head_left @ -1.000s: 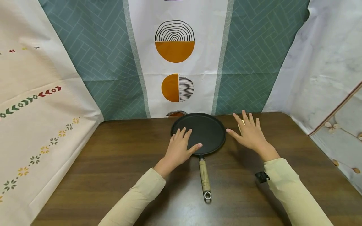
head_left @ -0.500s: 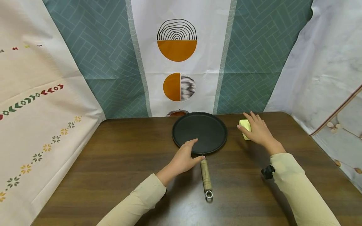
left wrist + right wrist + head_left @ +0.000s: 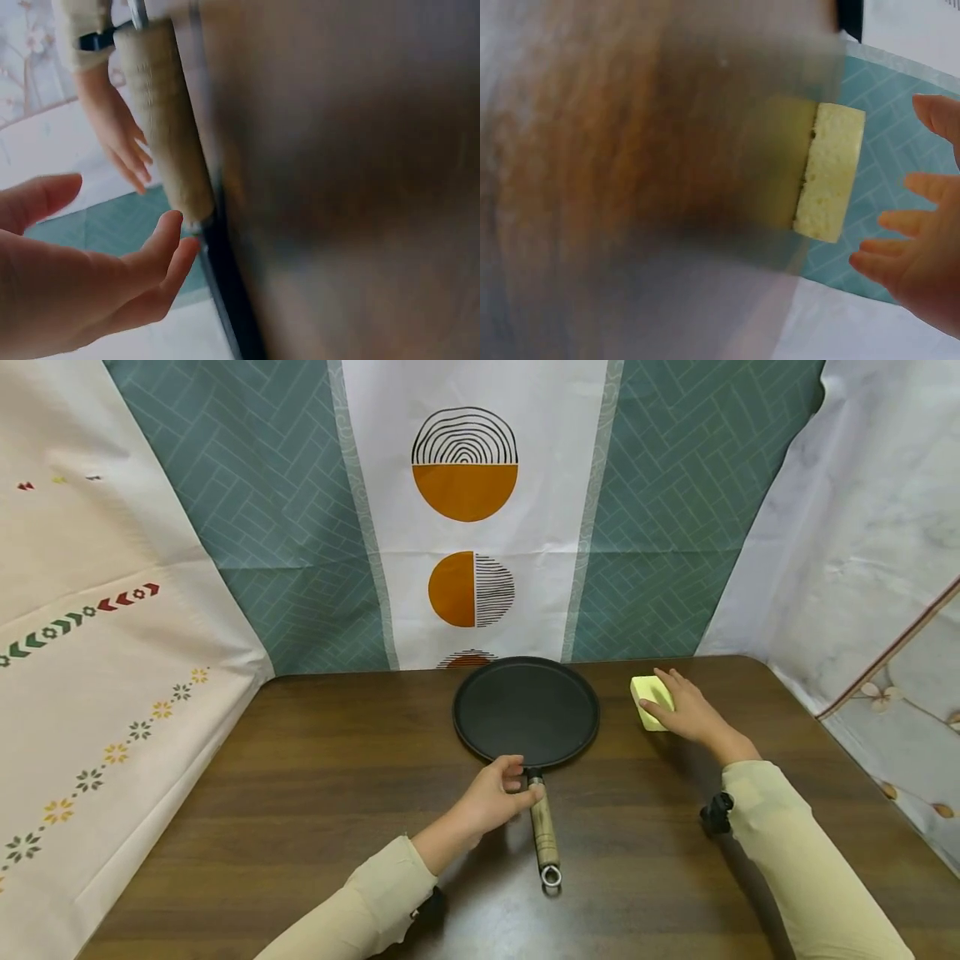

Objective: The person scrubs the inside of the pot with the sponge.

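A round black flat pan (image 3: 527,712) lies on the table, its wooden handle (image 3: 543,827) pointing toward me. My left hand (image 3: 491,797) hovers beside the top of that handle, thumb apart from loosely bent fingers. In the left wrist view the handle (image 3: 169,120) stands just beyond the fingertips, with a gap to the thumb. Right of the pan sits a yellow sponge (image 3: 647,703). Over its right side reaches my right hand (image 3: 688,714), fingers extended. The right wrist view has the sponge (image 3: 830,172) on the table, apart from the spread fingers and thumb of the right hand (image 3: 926,240).
The brown wooden table (image 3: 337,760) carries the pan and sponge. A patterned cloth (image 3: 465,585) hangs behind its back edge, with a cream cloth (image 3: 135,693) at the left and a pale marbled cloth (image 3: 847,568) at the right. A metal ring (image 3: 551,876) ends the pan handle.
My left hand has drawn back from over the pan to beside its handle, its fingers bending. My right hand has moved right and down to the sponge, which now shows more.
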A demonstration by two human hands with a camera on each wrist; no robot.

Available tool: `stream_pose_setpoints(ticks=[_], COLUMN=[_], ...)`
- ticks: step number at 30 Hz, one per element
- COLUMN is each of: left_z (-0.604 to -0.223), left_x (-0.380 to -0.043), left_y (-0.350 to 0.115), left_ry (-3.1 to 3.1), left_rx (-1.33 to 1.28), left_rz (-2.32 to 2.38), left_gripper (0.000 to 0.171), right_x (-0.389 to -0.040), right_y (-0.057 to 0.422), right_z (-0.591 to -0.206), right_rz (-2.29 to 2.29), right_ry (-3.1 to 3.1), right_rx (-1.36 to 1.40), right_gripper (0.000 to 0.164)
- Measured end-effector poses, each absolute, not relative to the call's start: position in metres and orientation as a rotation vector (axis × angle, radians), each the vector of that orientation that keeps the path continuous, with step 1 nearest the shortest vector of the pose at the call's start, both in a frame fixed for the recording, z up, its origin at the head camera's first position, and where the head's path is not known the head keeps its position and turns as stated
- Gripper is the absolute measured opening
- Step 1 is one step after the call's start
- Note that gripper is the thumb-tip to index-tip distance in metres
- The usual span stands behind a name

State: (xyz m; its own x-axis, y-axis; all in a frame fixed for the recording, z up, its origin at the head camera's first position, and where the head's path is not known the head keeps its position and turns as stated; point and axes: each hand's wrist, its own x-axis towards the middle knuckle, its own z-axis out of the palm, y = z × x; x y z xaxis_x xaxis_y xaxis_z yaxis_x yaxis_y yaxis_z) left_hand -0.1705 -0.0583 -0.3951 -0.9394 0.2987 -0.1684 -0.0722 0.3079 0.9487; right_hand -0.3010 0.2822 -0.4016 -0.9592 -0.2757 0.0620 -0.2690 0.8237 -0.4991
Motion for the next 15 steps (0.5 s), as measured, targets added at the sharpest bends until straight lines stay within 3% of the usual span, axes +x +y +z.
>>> stream_pose_setpoints(ticks=[15], left_z=[-0.417], left_x=[-0.168], left_y=[-0.051], left_ry=[1.868], left_rx=[-0.017], left_rz=[1.989], left_gripper=[0.058], right_x=[-0.304], right_y=[0.284], right_z=[-0.413], right_rz=[-0.736], right_ry=[2.991], right_rx=[-0.457], right_gripper=[0.075])
